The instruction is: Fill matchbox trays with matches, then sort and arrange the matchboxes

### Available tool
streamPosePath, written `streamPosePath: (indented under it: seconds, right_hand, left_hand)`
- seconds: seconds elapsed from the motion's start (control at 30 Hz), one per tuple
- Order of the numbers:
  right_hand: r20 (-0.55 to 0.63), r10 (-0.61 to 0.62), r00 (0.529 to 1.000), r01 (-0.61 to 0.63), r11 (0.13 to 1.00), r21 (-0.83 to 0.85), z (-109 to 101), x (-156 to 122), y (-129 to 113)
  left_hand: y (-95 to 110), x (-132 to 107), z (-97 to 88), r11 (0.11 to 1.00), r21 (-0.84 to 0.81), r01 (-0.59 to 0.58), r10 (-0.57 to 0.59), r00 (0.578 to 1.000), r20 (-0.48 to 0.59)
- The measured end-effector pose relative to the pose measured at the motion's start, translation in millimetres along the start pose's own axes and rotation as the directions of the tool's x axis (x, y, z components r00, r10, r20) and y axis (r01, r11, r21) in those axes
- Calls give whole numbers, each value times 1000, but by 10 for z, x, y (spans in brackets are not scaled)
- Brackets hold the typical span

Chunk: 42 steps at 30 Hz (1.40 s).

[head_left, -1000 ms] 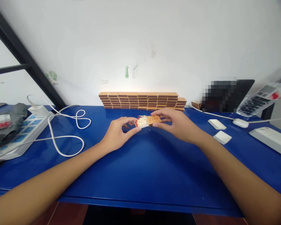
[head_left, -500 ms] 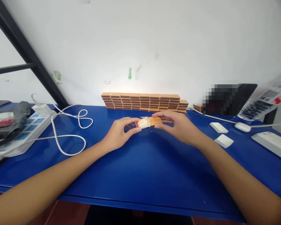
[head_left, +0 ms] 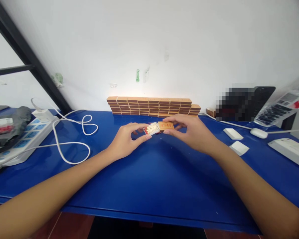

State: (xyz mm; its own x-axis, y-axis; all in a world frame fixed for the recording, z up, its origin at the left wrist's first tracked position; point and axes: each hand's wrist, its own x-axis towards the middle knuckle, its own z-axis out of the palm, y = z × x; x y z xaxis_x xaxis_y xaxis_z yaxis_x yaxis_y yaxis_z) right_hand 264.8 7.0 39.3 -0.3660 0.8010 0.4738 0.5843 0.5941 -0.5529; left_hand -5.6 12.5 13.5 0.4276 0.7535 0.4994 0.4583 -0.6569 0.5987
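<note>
Both hands hold one matchbox [head_left: 165,126] just above the blue table [head_left: 149,179], near its far middle. My right hand [head_left: 189,132] pinches the orange outer sleeve between thumb and fingers. My left hand [head_left: 126,139] pinches the white inner tray [head_left: 150,129], which sticks out to the left and shows several red-tipped matches. Behind the hands, a low wall of stacked matchboxes [head_left: 153,106] runs along the white wall.
A white power strip [head_left: 22,139] with a plugged adapter and looping white cable [head_left: 69,142] lies at the left. On the right are two small white blocks [head_left: 235,141], a white mouse [head_left: 258,133], a white flat device [head_left: 289,151], a calculator [head_left: 279,109] and a dark screen [head_left: 261,99].
The hands and matchbox have stayed almost in place. The matches in the tray now fan out a little more; the view has shifted slightly.
</note>
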Motion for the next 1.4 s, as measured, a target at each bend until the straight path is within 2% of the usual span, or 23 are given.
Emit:
streamPosePath:
  seconds: [0.13,0.33,0.5,0.67,0.83,1.07,1.27,1.4]
  right_hand:
    - [30,-20,999,18,998,56,1,3,-2]
    - [-39,-10,999,15,992,122,57,-2,31]
    - [-19,9,1000,-6,987,158,102,-14,29]
    - [0,45,999,-45,988,146,112,-33,3]
    - [-54,81,995,-74,989,131,125,-52,-88]
    - [-1,68,998,-67,979,194,199,-82,-176]
    - [-21,36,999,-30,976,217,232,-114,-241]
    - [-25,1,1000,5,968,249,284,-144,-278]
  left_hand:
    - [1,4,10,1000,-11,6,-6,1000,-12]
    - [-9,12,14,997,-74,33,-32,999,15]
    - [-9,13,21,990,-135,38,-34,999,31]
    - [-4,13,39,987,-156,49,-52,999,-14]
    - [11,11,34,980,-185,77,-88,995,-53]
    - [46,-20,27,994,-110,6,-13,998,-64]
    - [35,-37,16,996,-91,10,-16,998,-67]
    - [23,-58,11,997,-56,-50,47,998,-45]
